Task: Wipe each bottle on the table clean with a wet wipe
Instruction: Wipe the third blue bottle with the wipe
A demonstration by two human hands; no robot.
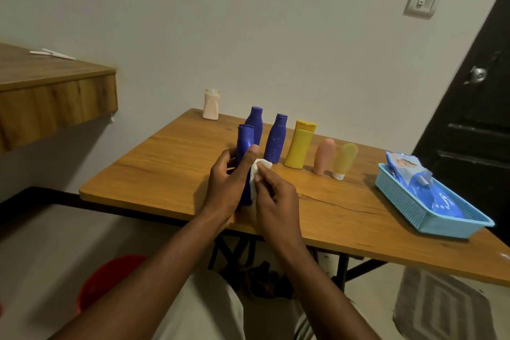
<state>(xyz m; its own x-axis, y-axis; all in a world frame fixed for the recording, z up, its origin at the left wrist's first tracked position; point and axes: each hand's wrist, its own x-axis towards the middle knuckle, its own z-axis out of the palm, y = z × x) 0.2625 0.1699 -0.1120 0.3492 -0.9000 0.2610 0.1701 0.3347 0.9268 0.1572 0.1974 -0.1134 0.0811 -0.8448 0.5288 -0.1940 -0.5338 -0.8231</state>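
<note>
Wipe [259, 171] pinched in right hand [276, 201]; left hand [229, 182] grips blue bottle [244, 146], mid-frame. Best to turn the bottle while rubbing downward.

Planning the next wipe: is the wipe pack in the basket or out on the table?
In. The blue wipe pack lies inside the light blue basket at the right of the table.

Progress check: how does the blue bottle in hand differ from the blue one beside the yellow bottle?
The held blue bottle is gripped by the left hand, with a wet wipe from the right hand on it; the standing blue bottle is untouched and farther back. Both are blue.
</note>
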